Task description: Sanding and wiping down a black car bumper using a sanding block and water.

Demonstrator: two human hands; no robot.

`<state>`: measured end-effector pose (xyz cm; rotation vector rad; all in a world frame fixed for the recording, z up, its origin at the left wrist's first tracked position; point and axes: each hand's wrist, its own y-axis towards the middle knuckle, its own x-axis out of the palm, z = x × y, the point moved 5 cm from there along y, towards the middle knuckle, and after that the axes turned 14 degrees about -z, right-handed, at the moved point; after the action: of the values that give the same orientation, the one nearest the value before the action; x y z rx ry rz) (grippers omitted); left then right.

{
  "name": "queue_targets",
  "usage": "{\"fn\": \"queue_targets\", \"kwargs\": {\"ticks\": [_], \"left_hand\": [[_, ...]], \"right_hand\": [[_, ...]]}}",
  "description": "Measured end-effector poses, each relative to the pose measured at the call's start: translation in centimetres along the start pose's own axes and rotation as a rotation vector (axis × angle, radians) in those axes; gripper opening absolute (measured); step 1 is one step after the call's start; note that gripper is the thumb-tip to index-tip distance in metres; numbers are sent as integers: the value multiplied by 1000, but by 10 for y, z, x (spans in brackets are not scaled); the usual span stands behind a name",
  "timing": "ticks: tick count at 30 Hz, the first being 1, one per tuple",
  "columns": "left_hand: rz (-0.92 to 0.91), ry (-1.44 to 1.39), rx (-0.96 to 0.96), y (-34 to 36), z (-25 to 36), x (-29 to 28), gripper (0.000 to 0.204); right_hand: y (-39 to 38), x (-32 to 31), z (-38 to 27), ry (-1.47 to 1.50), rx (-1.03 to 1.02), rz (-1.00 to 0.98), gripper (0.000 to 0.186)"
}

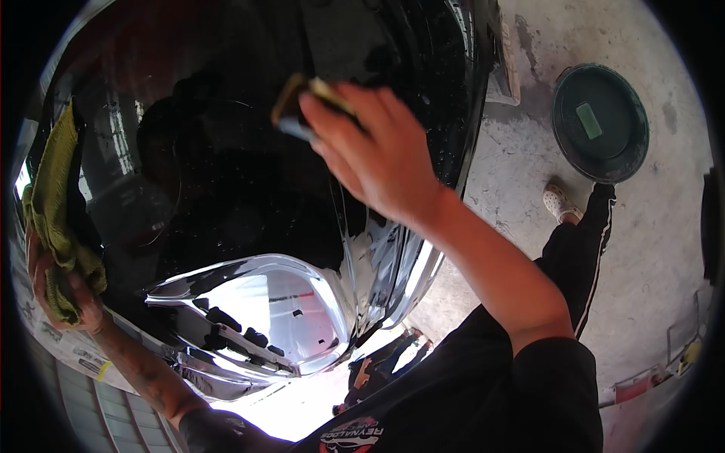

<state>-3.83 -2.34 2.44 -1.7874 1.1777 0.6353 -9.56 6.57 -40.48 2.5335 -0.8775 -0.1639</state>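
Note:
My right hand (377, 147) is closed around a small block-shaped pad (291, 106), yellowish and dark with a pale blue-grey lower edge. It is over the middle of a glossy black car hood (234, 174); whether the pad touches the paint, I cannot tell. Over at the far left, my left hand (57, 291) grips a bunched olive-green towel (57, 189). The towel's upper end stretches along the hood's side. Between my arms, toward my body, is the car's clear headlight (264, 309), with bright reflections on it.
On the concrete floor (506, 181) to the right stands a round dark basin (600, 162) with a pale green rectangular block (588, 121) inside. My leg in black trousers (593, 241) and a light clog (559, 202) are beside it. Below the headlight a person (366, 374) shows, perhaps reflected.

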Motion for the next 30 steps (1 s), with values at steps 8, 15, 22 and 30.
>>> {"fn": "queue_targets", "kwargs": {"ticks": [8,15,22,30], "left_hand": [[11,-2,-78,-11,-8,0,39],[13,4,-34,-1,-2,2,40],[-11,14,-25,1,0,1,41],[0,2,-31,5,6,5,39]], "right_hand": [[38,-10,11,83,-27,78,45],[-66,18,-22,164,76,-39,44],[12,2,0,103,37,66,46],[-11,8,-5,63,21,36,47]]}}
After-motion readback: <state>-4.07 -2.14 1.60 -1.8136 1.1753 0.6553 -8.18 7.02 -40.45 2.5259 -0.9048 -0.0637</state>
